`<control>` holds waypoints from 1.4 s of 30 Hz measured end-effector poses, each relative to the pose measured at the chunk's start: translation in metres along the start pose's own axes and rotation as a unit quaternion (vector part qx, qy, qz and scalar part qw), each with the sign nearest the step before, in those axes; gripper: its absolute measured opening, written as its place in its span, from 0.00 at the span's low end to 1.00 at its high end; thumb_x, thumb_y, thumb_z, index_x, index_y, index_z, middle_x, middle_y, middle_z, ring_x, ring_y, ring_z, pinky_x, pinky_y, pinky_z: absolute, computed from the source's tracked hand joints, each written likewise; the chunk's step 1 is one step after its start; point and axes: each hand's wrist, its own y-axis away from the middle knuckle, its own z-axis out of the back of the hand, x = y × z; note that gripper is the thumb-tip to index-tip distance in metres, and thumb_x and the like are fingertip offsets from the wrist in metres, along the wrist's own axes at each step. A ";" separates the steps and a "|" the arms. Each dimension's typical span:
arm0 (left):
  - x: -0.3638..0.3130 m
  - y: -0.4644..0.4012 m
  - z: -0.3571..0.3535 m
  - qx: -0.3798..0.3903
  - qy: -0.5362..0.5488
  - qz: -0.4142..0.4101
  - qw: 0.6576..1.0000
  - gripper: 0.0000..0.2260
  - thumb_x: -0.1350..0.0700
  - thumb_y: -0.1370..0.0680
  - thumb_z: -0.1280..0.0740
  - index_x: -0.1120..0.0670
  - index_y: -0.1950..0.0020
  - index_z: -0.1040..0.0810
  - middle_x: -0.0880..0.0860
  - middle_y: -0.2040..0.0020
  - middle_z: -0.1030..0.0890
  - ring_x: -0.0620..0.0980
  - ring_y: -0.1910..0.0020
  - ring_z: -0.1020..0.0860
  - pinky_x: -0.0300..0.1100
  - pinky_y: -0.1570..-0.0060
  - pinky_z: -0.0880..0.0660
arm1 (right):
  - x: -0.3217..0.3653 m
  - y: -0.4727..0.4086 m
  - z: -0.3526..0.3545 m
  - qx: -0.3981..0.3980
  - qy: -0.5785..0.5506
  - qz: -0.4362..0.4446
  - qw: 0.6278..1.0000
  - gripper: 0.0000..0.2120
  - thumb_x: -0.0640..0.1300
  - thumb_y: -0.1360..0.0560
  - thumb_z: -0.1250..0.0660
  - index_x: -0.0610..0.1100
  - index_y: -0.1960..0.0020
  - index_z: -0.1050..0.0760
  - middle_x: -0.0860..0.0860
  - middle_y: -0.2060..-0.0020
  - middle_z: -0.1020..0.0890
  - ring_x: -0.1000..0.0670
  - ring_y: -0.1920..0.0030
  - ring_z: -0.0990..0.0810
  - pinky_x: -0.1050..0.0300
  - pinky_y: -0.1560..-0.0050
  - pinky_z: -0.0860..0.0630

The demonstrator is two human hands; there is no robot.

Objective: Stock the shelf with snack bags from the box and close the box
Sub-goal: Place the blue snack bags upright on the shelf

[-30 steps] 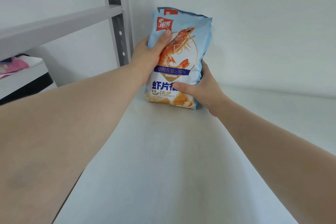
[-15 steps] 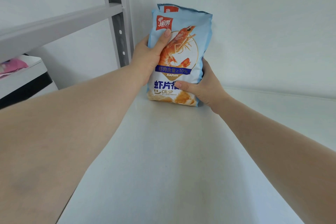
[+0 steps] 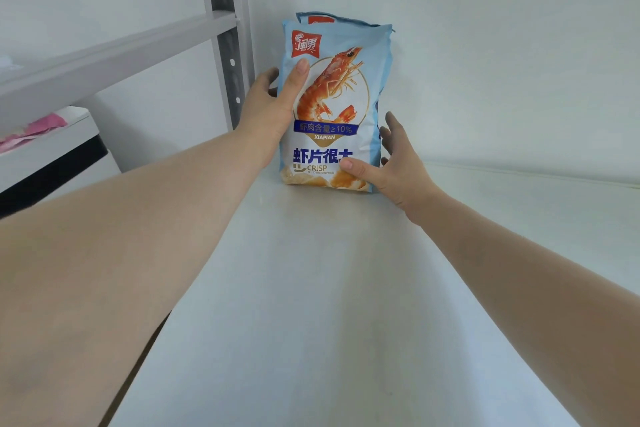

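Snack bag [image 3: 334, 104] hides most of a second bag [image 3: 320, 18].

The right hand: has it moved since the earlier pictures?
Yes. The right hand has opened: its fingers have spread away from the right edge of the front snack bag, which stands on the shelf; only its thumb touches the bag's front.

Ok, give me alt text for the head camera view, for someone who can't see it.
Two bare hands steady an upright blue shrimp-crisp bag at the back of a white shelf: the left hand grips its left edge, the right hand touches its lower right corner with fingers spread. A second bag stands behind it.
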 end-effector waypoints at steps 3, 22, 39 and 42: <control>0.005 0.012 0.006 0.005 -0.025 0.002 1.000 0.30 0.35 0.25 0.39 0.52 0.29 0.31 0.47 0.41 0.20 0.38 0.53 0.20 0.29 0.67 0.26 | 0.005 0.014 0.001 -0.010 0.028 -0.009 1.000 0.62 0.64 0.44 0.25 0.49 0.19 0.53 0.52 0.22 0.41 0.51 0.23 0.40 0.50 0.25 0.38; -0.091 0.315 0.057 0.193 -0.396 -0.074 0.895 0.28 0.55 0.26 0.31 0.52 0.27 0.34 0.50 0.29 0.30 0.51 0.30 0.32 0.42 0.34 0.37 | 0.129 0.295 0.066 0.038 0.328 -0.046 0.943 0.32 0.50 0.25 0.29 0.49 0.25 0.36 0.52 0.27 0.33 0.50 0.27 0.34 0.58 0.36 0.33; -0.114 0.641 0.106 0.415 -0.470 -0.081 0.775 0.31 0.54 0.26 0.32 0.53 0.25 0.38 0.52 0.28 0.31 0.54 0.31 0.34 0.44 0.31 0.39 | 0.141 0.703 0.047 0.047 0.369 -0.273 0.887 0.32 0.48 0.27 0.30 0.51 0.25 0.36 0.52 0.29 0.31 0.48 0.29 0.34 0.55 0.37 0.30; -0.107 0.687 0.099 0.475 -0.466 -0.097 0.741 0.31 0.53 0.26 0.32 0.54 0.25 0.38 0.53 0.29 0.30 0.54 0.31 0.33 0.43 0.32 0.40 | 0.135 0.769 0.046 0.053 0.366 -0.316 0.874 0.33 0.51 0.27 0.29 0.51 0.25 0.36 0.52 0.29 0.31 0.47 0.30 0.33 0.54 0.40 0.29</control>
